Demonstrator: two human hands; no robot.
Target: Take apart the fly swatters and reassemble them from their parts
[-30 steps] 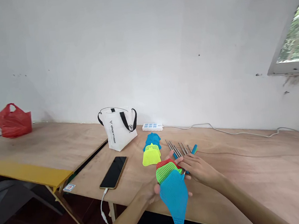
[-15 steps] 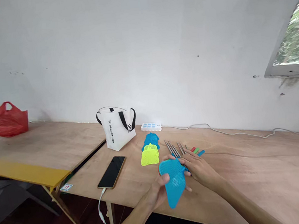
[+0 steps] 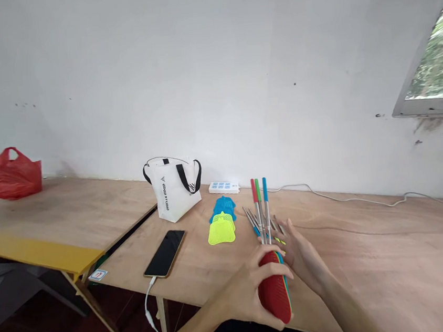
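Left hand (image 3: 244, 290) grips three stacked swatters (image 3: 272, 292), handles (image 3: 264, 190) pointing away; these appear assembled. Right hand (image 3: 304, 256) is open beside them, contact unclear. Not joined: loose rods (image 3: 249, 217) beyond the hands, yellow heads (image 3: 221, 231) and blue heads (image 3: 224, 206) further left on the table (image 3: 373, 255).

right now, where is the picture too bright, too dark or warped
In the head view, the window is brightest, its greenery blurry and partly washed out; in the head view, shadow under the near table is almost black; in the head view, the window leans, probably from lens distortion.
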